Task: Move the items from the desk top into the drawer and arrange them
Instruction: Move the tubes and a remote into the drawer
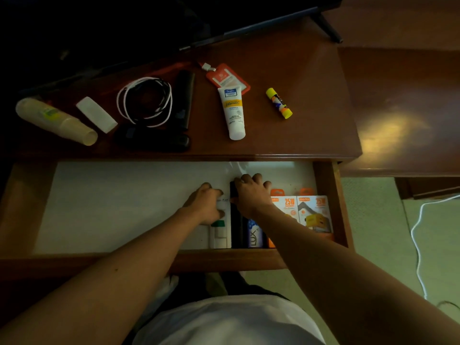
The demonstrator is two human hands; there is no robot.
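The open drawer (pixel 124 207) has a white liner. At its right side lie two orange-and-white charger boxes (pixel 315 212), a blue Lux pack (pixel 255 235), a black box (pixel 236 227) and a white box with a green mark (pixel 220 235). My left hand (pixel 207 205) rests on the white box. My right hand (pixel 251 192) grips the top of the black box. On the desk top (pixel 311 115) lie a white cream tube (pixel 232 113), a yellow glue stick (pixel 278 103), a red badge holder (pixel 226 78), a coiled cable (pixel 144 100), a black comb (pixel 184 100), a white case (pixel 95 114) and stacked cups (pixel 54 120).
Dark objects (pixel 154 140) lie at the desk's front edge near the cable. A monitor foot (pixel 328 28) stands at the back right. A white cord (pixel 418 232) runs over the green floor to the right. The drawer's left half shows bare liner.
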